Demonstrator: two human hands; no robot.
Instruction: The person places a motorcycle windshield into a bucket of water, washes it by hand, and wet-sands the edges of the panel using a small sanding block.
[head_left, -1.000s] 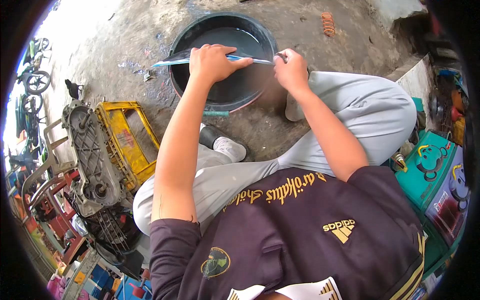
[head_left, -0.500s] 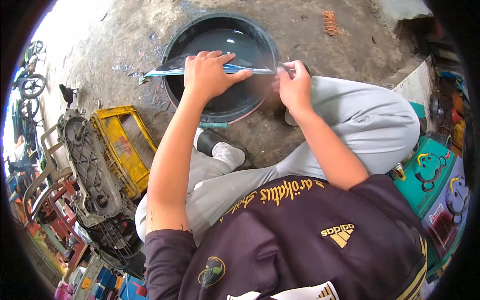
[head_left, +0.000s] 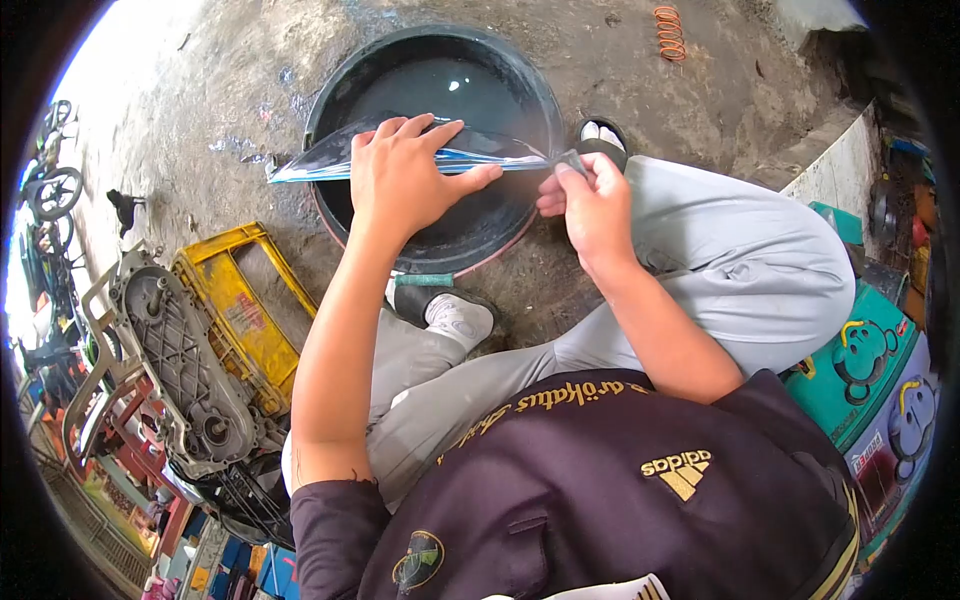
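A clear plastic zip bag (head_left: 480, 157) with a blue strip along its edge stretches across a round black basin (head_left: 335, 90) of water. My left hand (head_left: 400, 185) lies over the bag's middle, fingers spread and thumb held apart, covering part of the strip. Its palm side is hidden. At the bag's right end, my right hand (head_left: 598, 210) pinches the plastic between thumb and fingers. The bag's left end sticks out past the basin's rim.
A yellow crate (head_left: 245, 300) and a grey metal engine casing (head_left: 185, 360) stand at left. An orange coil spring (head_left: 670, 33) lies on the concrete beyond the basin. A green tool case (head_left: 850, 370) is at right. My slippered foot (head_left: 455, 315) is near the basin.
The view has shifted, so most things sit slightly lower. Both hands remain at the bag, which lies a little nearer to me over the basin. More of my right foot's slipper shows.
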